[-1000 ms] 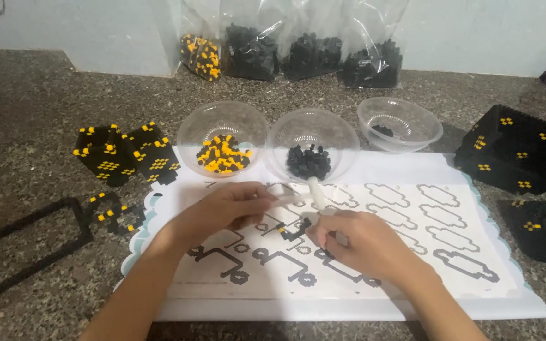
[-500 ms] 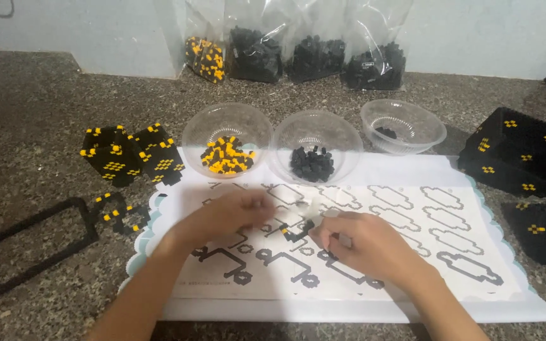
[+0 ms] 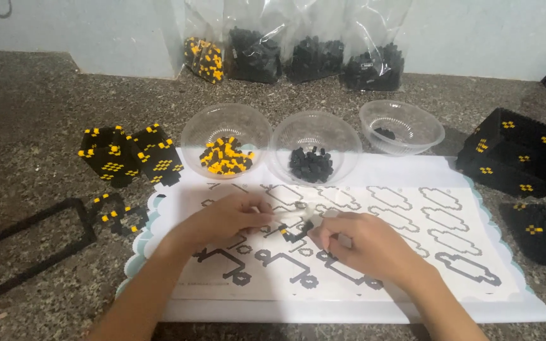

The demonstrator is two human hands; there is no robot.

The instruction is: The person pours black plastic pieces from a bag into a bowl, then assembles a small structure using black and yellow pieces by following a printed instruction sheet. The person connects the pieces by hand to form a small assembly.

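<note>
My left hand (image 3: 232, 218) and my right hand (image 3: 360, 245) meet over a white pattern sheet (image 3: 412, 252) printed with black outline shapes. Between their fingertips sits a small black and yellow bead piece (image 3: 294, 232). Both hands pinch around it together with a pale slim tool (image 3: 298, 213); which hand holds what is partly hidden. Just beyond the sheet stand three clear bowls: one with yellow and black beads (image 3: 225, 155), one with black beads (image 3: 311, 164), one nearly empty (image 3: 402, 126).
Finished black and yellow bead panels lie at the left (image 3: 129, 155) and right (image 3: 516, 151). A black bead frame (image 3: 30, 243) rests at the left edge. Several clear bags of beads (image 3: 298, 53) lean against the wall on the speckled counter.
Both hands have stayed over the middle of the sheet, shifting slightly; the fingertips have closed in on the small piece. The view has tilted a little.
</note>
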